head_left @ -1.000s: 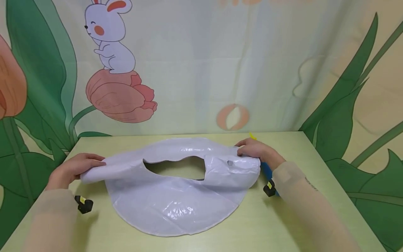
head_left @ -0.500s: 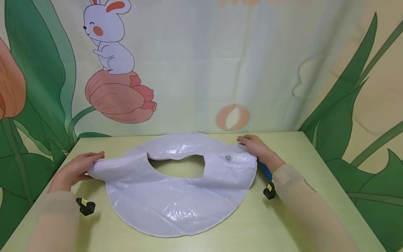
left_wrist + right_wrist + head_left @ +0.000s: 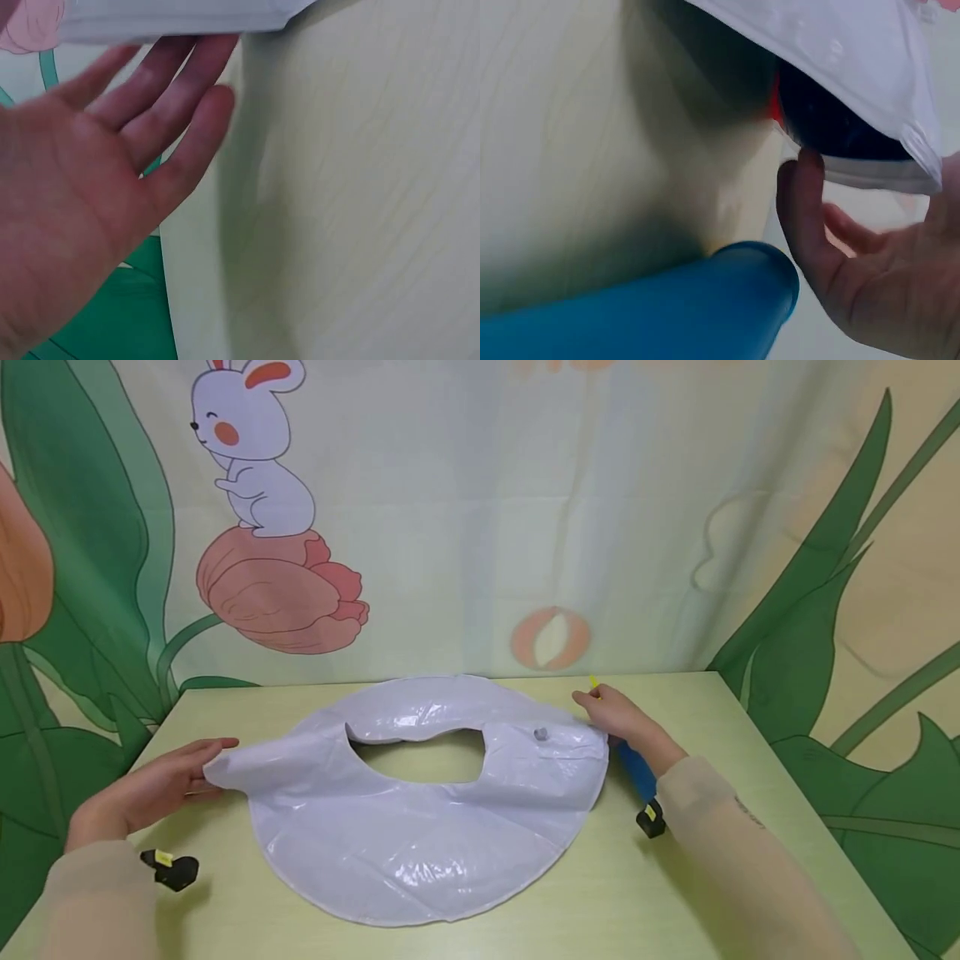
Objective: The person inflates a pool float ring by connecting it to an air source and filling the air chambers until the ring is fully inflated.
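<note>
A slack white inflatable swim ring [image 3: 420,835] with a central opening lies on the table in the head view, its small clear valve [image 3: 541,734] at the upper right. At its left tip is my left hand [image 3: 161,785], fingers extended; the left wrist view has the fingertips partly hidden behind the ring's edge. My right hand [image 3: 622,714] is at the right end, its loosely bent fingers by the underside in the right wrist view. That view also gives a glimpse of dark and red color [image 3: 840,120] under the ring. Contact on the top side is hidden.
A blue cylindrical object [image 3: 636,772] lies beneath my right forearm, and a yellow tip [image 3: 594,681] shows behind the right hand. The pale table [image 3: 555,927] meets a printed curtain [image 3: 450,527] at its back edge. Black wrist cameras [image 3: 176,868] hang below both wrists.
The ring's back part has risen a little and its side ends have flattened. My left hand has moved outward and spread its fingers; my right hand has eased slightly to the right.
</note>
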Tool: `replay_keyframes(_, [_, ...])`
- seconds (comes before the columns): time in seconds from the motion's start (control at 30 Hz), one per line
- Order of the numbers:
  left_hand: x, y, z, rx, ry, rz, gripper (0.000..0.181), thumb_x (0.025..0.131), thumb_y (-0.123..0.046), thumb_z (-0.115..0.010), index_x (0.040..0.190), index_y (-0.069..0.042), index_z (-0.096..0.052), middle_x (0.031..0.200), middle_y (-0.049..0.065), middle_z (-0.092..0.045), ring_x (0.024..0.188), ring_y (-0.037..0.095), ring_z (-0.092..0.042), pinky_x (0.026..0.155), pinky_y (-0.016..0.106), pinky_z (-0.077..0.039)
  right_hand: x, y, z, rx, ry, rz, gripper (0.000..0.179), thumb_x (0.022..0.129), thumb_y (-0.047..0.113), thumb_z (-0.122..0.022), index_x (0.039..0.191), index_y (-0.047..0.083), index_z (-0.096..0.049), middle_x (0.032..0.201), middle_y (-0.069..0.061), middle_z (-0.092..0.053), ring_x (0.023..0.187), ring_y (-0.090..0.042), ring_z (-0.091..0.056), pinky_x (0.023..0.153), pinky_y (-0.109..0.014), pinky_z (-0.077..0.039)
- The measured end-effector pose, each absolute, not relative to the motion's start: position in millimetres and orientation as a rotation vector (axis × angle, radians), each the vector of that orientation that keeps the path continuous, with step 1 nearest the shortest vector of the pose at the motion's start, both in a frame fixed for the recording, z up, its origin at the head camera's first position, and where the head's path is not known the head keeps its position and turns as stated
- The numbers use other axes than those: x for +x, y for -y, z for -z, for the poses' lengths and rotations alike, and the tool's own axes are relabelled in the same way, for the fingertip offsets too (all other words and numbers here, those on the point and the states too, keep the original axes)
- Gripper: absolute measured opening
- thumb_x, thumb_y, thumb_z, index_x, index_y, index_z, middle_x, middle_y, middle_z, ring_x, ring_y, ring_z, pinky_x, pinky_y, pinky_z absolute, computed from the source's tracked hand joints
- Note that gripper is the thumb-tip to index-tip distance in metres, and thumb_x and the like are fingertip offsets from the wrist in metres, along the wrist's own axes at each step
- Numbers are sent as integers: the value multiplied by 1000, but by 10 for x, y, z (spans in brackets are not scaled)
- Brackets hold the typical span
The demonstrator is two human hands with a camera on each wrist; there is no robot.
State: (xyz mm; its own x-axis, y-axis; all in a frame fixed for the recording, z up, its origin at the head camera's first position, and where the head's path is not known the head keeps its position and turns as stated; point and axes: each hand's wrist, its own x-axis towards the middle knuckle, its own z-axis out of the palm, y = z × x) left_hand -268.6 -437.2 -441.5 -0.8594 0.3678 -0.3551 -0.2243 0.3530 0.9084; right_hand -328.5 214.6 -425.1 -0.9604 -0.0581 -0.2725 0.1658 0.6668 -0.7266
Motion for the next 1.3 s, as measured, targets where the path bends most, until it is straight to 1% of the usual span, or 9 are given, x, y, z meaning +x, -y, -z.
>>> replay_keyframes(0.07, [-2661, 4393, 4442, 154, -2072, -1554, 41, 113, -29, -40, 154, -30, -34, 137, -8, -43, 120, 15, -57, 100, 33, -48, -3276, -2161, 4228, 61, -2554, 1146, 57, 108, 40, -39, 144, -4, -45, 142, -26, -48, 108, -34, -58, 73, -42, -57])
replay_keyframes(0.13, [-2657, 4385, 4465, 181, -2073, -1578, 44, 112, -22, -45, 153, -32, -33, 137, -5, -44, 121, 16, -56, 99, 32, -49, -3280, -2175, 4219, 33, -2523, 1142, 56, 106, 36, -38, 145, -3, -48, 149, -25, -44, 110, -33, -58, 72, -41, -57])
replay_keyframes(0.2, [-2666, 4359, 4482, 200, -2112, -1594, 49, 110, -19, -50, 154, -27, -30, 135, -1, -48, 121, 16, -57, 98, 33, -50, -3290, -2181, 4221, 12, -2506, 1157, 53, 104, 33, -41, 142, -2, -53, 151, -23, -44, 112, -33, -58, 72, -40, -57])
replay_keyframes(0.4, [-2705, 4294, 4486, 156, -2216, -1567, 49, 109, -23, -55, 151, -11, -33, 126, -2, -60, 109, 14, -65, 91, 32, -54, -3274, -2173, 4222, -43, -2472, 1224, 42, 100, 26, -57, 131, -2, -63, 131, -19, -60, 102, -26, -61, 73, -34, -55])
replay_keyframes(0.57, [-2699, 4284, 4462, 85, -2228, -1484, 62, 107, -26, -58, 154, -4, -24, 125, 8, -61, 106, 22, -65, 89, 37, -55, -3234, -2164, 4202, -131, -2481, 1205, 36, 99, 14, -55, 129, -2, -65, 126, -19, -62, 89, -22, -60, 69, -30, -52])
replay_keyframes(0.73, [-2691, 4297, 4443, 70, -2194, -1408, 69, 105, -25, -61, 158, -3, -22, 131, 10, -58, 107, 25, -64, 91, 41, -54, -3226, -2163, 4227, -170, -2513, 1171, 34, 96, 9, -55, 125, -3, -67, 122, -18, -63, 90, -25, -58, 71, -31, -50])
replay_keyframes(0.87, [-2654, 4291, 4400, 55, -2162, -1331, 68, 105, -24, -62, 157, -2, -25, 115, 12, -60, 100, 28, -63, 90, 43, -53, -3231, -2151, 4307, -226, -2544, 1120, 30, 94, 6, -57, 120, -3, -69, 119, -17, -64, 97, -26, -57, 80, -32, -49])
replay_keyframes(1.0, [-2623, 4287, 4375, 5, -2166, -1211, 71, 102, -26, -66, 156, 1, -27, 102, 14, -58, 94, 30, -63, 87, 43, -52, -3206, -2105, 4384, -288, -2579, 1016, 27, 91, 4, -61, 116, -2, -70, 116, -16, -63, 96, -27, -56, 79, -32, -49])
replay_keyframes(1.3, [-2632, 4291, 4444, 16, -2233, -1095, 72, 95, -18, -75, 148, 7, -33, 108, 15, -55, 91, 27, -58, 79, 42, -51, -3121, -1982, 4478, -418, -2662, 806, 22, 90, 8, -67, 111, 2, -69, 111, -13, -66, 91, -26, -57, 83, -37, -50])
